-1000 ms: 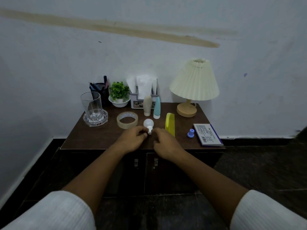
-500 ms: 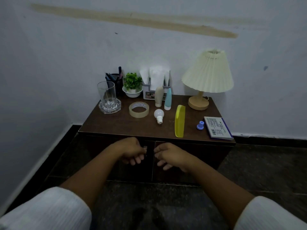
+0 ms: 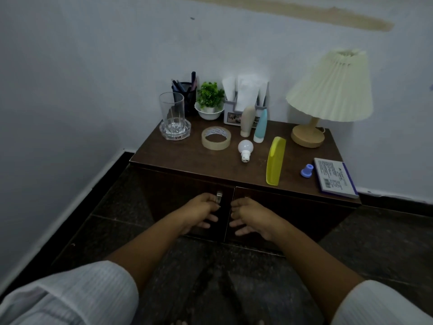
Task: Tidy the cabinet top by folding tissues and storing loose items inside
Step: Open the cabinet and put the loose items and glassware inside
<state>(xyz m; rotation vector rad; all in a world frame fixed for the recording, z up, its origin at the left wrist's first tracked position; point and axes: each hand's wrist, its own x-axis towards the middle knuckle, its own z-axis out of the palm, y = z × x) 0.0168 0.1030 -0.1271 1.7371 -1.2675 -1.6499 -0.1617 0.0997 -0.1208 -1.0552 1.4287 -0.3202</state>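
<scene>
Dark stone floor [image 3: 234, 277] lies nearest, and over it two forearms come out of white ribbed sleeves [image 3: 70, 294] and reach forward, side by side, to the front of a low brown cabinet [image 3: 175, 158]. Both hands are at the seam where the two doors meet. The left hand [image 3: 199, 213] has its fingers loosely curled, and its forefinger is at the small metal handle [image 3: 219, 196] of the left door. I cannot tell whether it really grips the handle. The right hand [image 3: 255, 219] is turned the same way, with half-bent fingers close to the edge of the right door; its grip is also not clear. On the cabinet top, a yellow comb [image 3: 276, 160] lies near the front edge, with a white bulb [image 3: 245, 148] and a roll of tape [image 3: 216, 138] to its left, and a small blue cap [image 3: 307, 171] beside a printed pad [image 3: 335, 178] to its right. Behind them stand two tubes [image 3: 247, 120]. The tissues [image 3: 246, 92] stand in a holder against the wall, between a small green plant [image 3: 210, 96] and a lamp [image 3: 332, 87].
</scene>
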